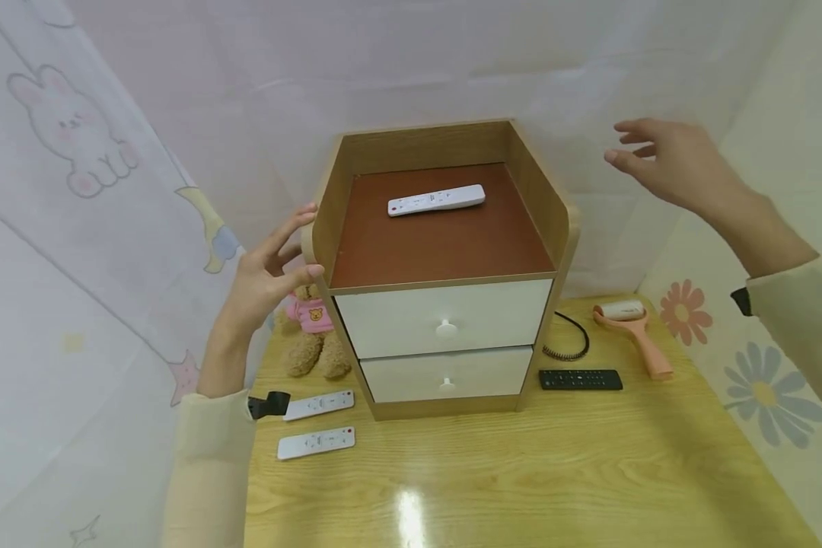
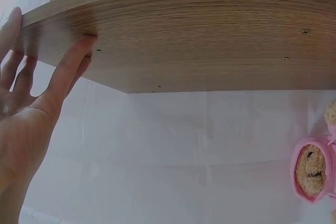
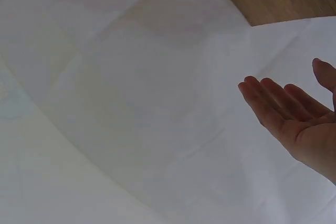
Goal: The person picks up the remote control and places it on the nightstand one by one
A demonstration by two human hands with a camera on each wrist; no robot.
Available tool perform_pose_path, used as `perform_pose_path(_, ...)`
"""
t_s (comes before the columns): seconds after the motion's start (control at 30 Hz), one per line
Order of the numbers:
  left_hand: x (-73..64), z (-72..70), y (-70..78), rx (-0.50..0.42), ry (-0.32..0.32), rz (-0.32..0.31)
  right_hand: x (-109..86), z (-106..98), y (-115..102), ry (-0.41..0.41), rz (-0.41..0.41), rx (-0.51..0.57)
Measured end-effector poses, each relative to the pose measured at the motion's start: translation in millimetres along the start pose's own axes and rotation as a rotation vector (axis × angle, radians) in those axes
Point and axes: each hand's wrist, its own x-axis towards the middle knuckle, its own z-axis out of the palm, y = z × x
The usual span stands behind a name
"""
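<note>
A small wood-sided cabinet (image 1: 445, 320) with two white drawer fronts stands in the middle of the head view. My left hand (image 1: 260, 281) is at its left side panel (image 2: 199, 40), thumb and fingers spread, fingertips right at the panel's surface and front edge. One white remote control (image 1: 436, 200) lies on the cabinet's brown top (image 1: 438, 251), between the raised sides. My right hand (image 1: 681, 164) hovers in the air to the right of the cabinet, holding nothing, with its fingers loosely bent. In the right wrist view, a wooden corner shows above that hand.
Two more white remotes, an upper one (image 1: 320, 405) and a lower one (image 1: 317, 442), lie left on the wooden table (image 1: 493, 479). A teddy bear (image 1: 313, 316) in pink sits behind them. Right of the cabinet are a black remote (image 1: 580, 380), a coiled cord (image 1: 567, 355) and a lint roller (image 1: 640, 335).
</note>
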Motion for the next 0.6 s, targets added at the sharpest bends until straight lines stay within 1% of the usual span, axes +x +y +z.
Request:
perform_pose_path(0.07,-1.5,0.0,-0.1,-0.007,0.002,-0.003,-5.4,11,16,-0.023,0.018,0.012)
perform_pose_path(0.17,-3.7,0.6,-0.7,-0.010,0.005,-0.009,-16.2,34,40,-0.070,0.040,0.023)
perform_pose_path(0.33,-5.6,3.5,-1.2,-0.004,0.000,0.006,-42.4,77,73,-0.153,0.075,0.054)
perform_pose_path(0.47,-0.2,3.2,-0.1,0.006,-0.002,0.044,-63.0,110,95,-0.208,0.101,0.094)
perform_pose_path(0.6,4.4,1.9,1.8,0.001,0.001,0.047,-85.1,149,117,-0.254,0.109,0.120)
